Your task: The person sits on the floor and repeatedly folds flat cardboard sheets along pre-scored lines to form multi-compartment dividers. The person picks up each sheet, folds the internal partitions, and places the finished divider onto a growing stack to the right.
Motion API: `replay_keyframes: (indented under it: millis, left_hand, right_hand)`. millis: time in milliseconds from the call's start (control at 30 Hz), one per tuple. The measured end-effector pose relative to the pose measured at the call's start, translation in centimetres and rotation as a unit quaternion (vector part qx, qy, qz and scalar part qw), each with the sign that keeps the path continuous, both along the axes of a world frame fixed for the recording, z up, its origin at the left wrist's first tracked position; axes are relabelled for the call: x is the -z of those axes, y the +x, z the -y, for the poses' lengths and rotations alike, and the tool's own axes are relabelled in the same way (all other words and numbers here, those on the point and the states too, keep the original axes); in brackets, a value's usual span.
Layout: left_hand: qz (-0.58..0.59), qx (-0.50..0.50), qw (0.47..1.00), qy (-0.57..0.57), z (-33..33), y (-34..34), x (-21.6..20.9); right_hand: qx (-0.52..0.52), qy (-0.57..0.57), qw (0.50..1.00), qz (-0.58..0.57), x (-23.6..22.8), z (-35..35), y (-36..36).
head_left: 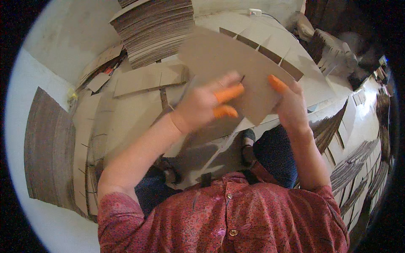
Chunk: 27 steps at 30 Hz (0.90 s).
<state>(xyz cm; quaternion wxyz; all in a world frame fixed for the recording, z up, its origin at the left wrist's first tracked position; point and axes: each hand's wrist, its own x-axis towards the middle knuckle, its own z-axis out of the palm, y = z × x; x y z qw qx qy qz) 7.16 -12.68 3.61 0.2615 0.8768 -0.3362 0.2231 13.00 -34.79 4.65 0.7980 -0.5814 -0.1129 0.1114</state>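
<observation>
A flat brown cardboard sheet [219,55] is held up in front of me, tilted, with a short dark slot near its middle. My right hand [292,103] grips its right edge, the orange-covered thumb on the near face and the other fingers mostly hidden behind. Over the sheet's lower left part is my left hand [206,101], blurred by motion. Its fingers are spread, two of them in orange finger covers; whether they touch the sheet I cannot tell. Just beyond the sheet, slotted cardboard dividers [280,61] stand fitted together on a pale work surface [312,90].
A tall stack of cardboard sheets [156,29] rises at the back left. Slotted cardboard pieces [145,80] lie below it. Another stack [48,147] leans by the left wall. More slotted cardboard [354,168] fills the right side. A white plug-like block [255,12] with a cable sits far back.
</observation>
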Motion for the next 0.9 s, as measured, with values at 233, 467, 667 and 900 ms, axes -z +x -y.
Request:
replay_keyframes:
  millis: [233, 467, 667, 900]
  left_hand:
    - [-0.062, -0.255, 0.893, -0.365, -10.4, 5.7, -0.7]
    - [-0.163, -0.241, 0.869, -0.4, -11.0, 5.6, 0.3]
    - [-0.336, -0.29, 0.843, -0.304, -12.0, 4.9, 3.8]
    - [-0.285, -0.408, 0.851, -0.166, -12.8, 4.7, 5.7]
  right_hand:
    - [0.135, -0.278, 0.893, 0.327, 3.4, 5.5, -2.6]
    - [0.103, -0.291, 0.886, 0.346, 1.8, 4.8, -4.6]
    - [0.029, -0.292, 0.914, 0.28, 5.2, 4.5, -4.7]
    - [0.004, -0.333, 0.905, 0.265, 5.8, 5.2, -4.4]
